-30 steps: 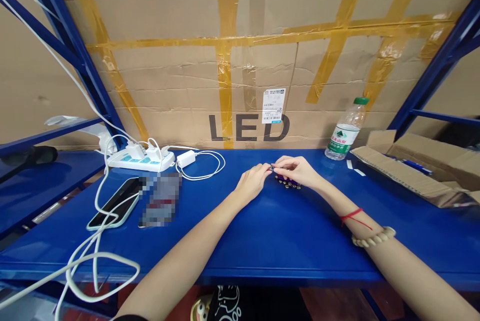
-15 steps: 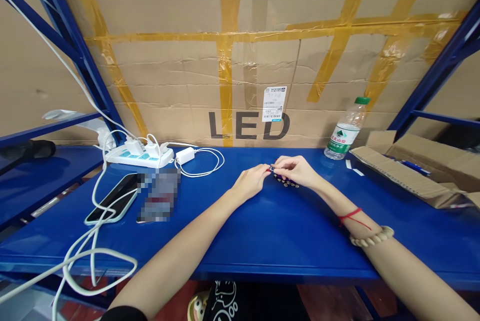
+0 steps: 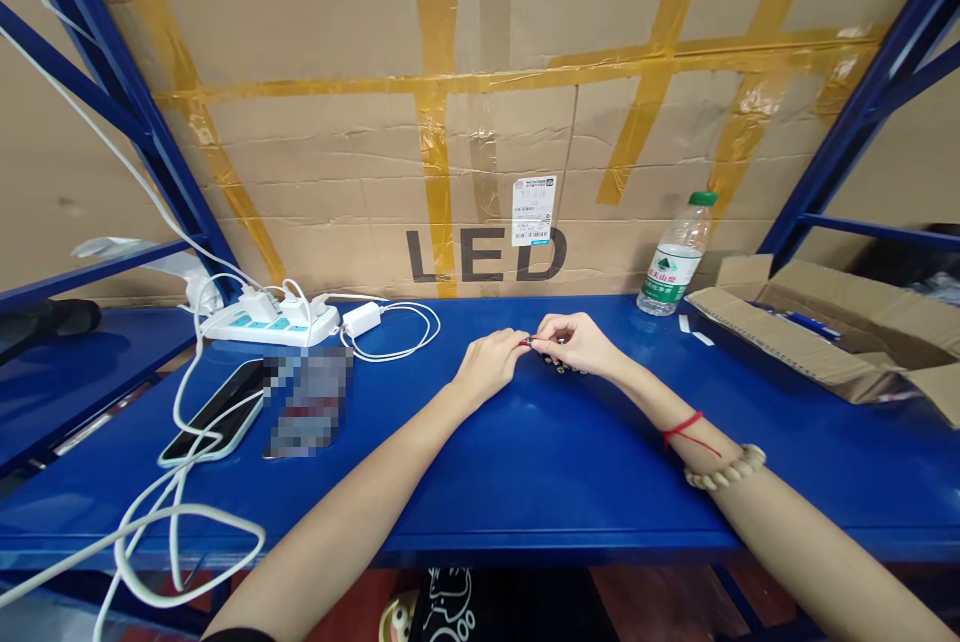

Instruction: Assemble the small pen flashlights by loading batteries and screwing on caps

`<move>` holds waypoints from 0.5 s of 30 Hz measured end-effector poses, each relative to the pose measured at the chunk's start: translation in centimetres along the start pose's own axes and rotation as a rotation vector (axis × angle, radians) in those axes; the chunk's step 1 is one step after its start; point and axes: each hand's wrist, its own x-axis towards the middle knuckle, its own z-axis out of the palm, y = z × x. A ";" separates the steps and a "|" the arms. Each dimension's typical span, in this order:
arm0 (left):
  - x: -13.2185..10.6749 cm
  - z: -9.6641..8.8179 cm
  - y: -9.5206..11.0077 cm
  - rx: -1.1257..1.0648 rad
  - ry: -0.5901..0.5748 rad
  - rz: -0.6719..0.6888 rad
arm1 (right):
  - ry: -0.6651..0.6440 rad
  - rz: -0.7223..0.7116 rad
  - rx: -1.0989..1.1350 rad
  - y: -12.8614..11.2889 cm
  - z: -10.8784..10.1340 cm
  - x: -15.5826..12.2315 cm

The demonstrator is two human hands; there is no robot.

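My left hand (image 3: 489, 366) is closed, its fingertips pinching a small red and dark piece (image 3: 527, 342) above the blue tabletop. From the other side, my right hand (image 3: 579, 344) meets it with thumb and forefinger pinched on the same piece. What kind of thing it is I cannot make out. Several small dark parts with pale, gold-looking round ends (image 3: 562, 368) show just under my right hand, mostly hidden by it. Whether they join the pinched piece is not visible.
A white power strip (image 3: 315, 330) with plugs and cables lies at the left. Near it are a phone (image 3: 217, 412) and a blurred flat object (image 3: 307, 412). A water bottle (image 3: 671, 262) and an open cardboard box (image 3: 787, 347) stand at the right. Behind rises a large taped carton (image 3: 337, 162).
The whole view has shifted slightly, so things appear further left. Both hands stay together at the small piece, and my right hand now covers more of the round-ended parts.
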 end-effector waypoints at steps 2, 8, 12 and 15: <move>0.0 0.0 0.0 0.026 0.013 -0.003 | 0.015 0.032 -0.013 0.0 0.1 0.0; 0.2 -0.4 0.4 0.089 0.033 -0.027 | 0.070 0.144 -0.013 -0.3 0.5 0.0; 0.3 -0.5 0.6 0.033 0.024 -0.052 | 0.082 0.160 0.014 -0.1 0.6 0.2; 0.3 -0.5 0.7 0.006 0.002 -0.094 | 0.081 0.143 0.020 0.3 0.7 0.3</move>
